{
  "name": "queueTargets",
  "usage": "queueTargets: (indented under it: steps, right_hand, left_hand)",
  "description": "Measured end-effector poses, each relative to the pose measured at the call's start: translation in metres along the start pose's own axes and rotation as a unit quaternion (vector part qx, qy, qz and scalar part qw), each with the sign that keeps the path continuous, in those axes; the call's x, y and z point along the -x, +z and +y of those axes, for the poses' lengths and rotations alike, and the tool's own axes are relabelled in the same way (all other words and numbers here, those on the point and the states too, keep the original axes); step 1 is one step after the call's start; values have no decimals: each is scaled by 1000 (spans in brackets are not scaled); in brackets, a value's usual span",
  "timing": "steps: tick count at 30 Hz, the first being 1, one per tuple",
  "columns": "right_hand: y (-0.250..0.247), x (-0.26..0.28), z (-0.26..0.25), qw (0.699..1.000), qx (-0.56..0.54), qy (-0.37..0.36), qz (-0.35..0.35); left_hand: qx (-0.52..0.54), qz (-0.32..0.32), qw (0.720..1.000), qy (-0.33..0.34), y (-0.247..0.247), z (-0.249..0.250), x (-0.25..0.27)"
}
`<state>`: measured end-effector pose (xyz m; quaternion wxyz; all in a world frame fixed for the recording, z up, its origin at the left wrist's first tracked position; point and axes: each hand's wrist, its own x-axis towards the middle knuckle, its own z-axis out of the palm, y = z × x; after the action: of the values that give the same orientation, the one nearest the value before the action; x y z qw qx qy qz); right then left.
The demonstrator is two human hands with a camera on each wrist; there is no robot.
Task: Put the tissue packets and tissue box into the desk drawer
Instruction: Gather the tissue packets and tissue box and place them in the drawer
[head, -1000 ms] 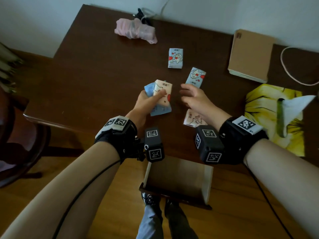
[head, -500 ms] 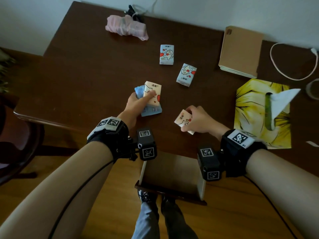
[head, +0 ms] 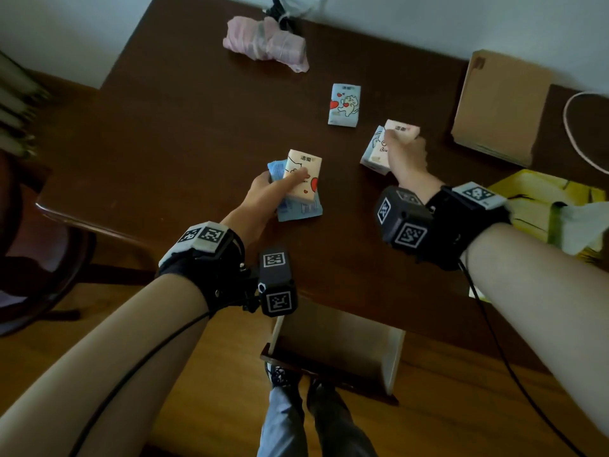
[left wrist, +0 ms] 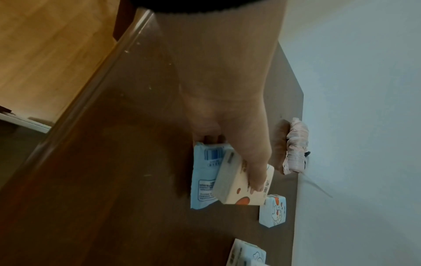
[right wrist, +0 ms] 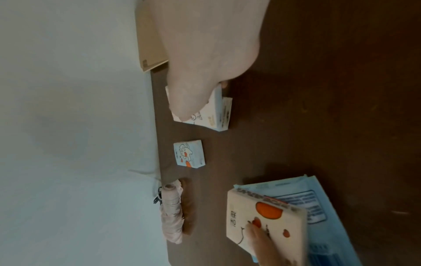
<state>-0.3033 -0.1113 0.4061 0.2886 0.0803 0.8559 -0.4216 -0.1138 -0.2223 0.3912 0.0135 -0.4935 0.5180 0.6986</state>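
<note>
My left hand (head: pixel 263 199) grips two stacked tissue packets (head: pixel 301 183) mid-desk; my right hand (head: pixel 407 159) grips two more packets (head: pixel 384 145) toward the back right. The tissue box (head: pixel 534 206) sits at the right edge, the drawer (head: pixel 336 351) open below the front edge

Dark wood desk (head: pixel 184 133): tissue packets (head: pixel 344 105), tissue box (head: pixel 540 206), notebook (head: pixel 501 103), umbrella (head: pixel 267 44).
</note>
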Motion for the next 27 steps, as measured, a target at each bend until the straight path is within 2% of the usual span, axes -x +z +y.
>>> queueTargets:
  steps: [3,7,11,15,17,22,27]
  right_hand:
    - [10,-8,-2,997,81,13,13]
    - [17,-9,-6,997,71,18,8]
    - [21,-6,-7,996,69,27,-55]
    - [17,0,-1,997,27,23,-65]
    - [14,-1,-3,997,-20,0,-68]
    - [24,0,-41,991,-73,-70,-92]
    - [54,-18,-59,990,-56,-112,-68]
  left_hand:
    - [-2,-24,1000,-18,-5,5,-2]
    - [-3,-37,999,-32,-9,7,-5]
    - [-9,-46,998,-36,-10,10,-6]
    - [-5,-48,998,-40,-12,12,-6]
    - [9,-33,999,-16,-13,13,-7]
    - [119,73,989,44,-29,16,-20]
    - [97,43,994,39,-37,13,-26]
